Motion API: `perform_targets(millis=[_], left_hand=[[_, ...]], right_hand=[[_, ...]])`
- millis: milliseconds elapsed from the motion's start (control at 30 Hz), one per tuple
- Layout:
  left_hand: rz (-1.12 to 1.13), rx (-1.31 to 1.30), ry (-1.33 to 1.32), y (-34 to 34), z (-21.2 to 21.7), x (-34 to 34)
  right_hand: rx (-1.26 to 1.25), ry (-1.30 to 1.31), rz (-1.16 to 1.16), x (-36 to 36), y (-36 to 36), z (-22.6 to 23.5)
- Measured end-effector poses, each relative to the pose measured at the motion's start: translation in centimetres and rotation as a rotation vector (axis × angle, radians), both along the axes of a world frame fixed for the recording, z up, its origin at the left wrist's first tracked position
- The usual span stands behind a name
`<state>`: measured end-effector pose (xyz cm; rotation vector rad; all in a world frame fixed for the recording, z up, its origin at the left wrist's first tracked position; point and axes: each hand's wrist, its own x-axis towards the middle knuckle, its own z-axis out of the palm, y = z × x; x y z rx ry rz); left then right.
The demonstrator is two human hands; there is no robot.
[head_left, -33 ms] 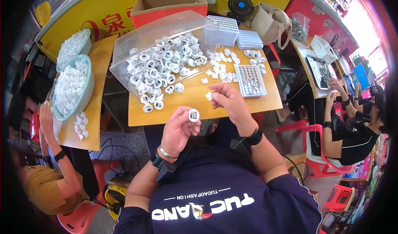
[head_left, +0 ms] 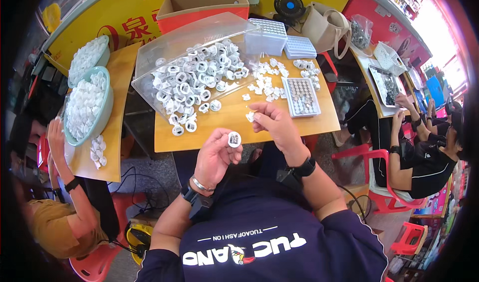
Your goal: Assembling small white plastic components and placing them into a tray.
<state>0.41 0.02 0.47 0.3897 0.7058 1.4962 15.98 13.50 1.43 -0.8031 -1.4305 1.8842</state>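
Head view, round white part (head_left: 234, 139) grasped in left hand (head_left: 215, 153), at near edge of wooden table (head_left: 327, 118), small white piece (head_left: 250, 116) pinched by right hand (head_left: 277, 129) above table, clear tub (head_left: 143, 84) on table

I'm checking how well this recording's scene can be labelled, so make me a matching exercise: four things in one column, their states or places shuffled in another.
Things:
1. left grip
2. right grip
3. black fan
4. clear bin

States or places:
A. beside a beige bag
B. pinching a small white piece
C. filled with many white pieces
D. holding a round white piece

Pairs: 1-D, 2-B, 3-A, 4-C.
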Motion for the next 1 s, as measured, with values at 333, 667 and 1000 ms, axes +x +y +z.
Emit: perform_targets(millis=[333,667,1000], left_hand=[[-0.052,0.034,-0.062,0.0,-0.7,0.6],[0.007,0.027,-0.139,-0.2,-1.1,0.4],[0.030,0.007,-0.120,0.0,-1.4,0.5]], right_hand=[[-0.013,0.006,0.069,-0.7,-3.2,0.9],[0.066,-0.057,-0.031,-0.9,-3.4,0.3],[-0.014,0.130,0.037,-1.8,-5.0,0.7]])
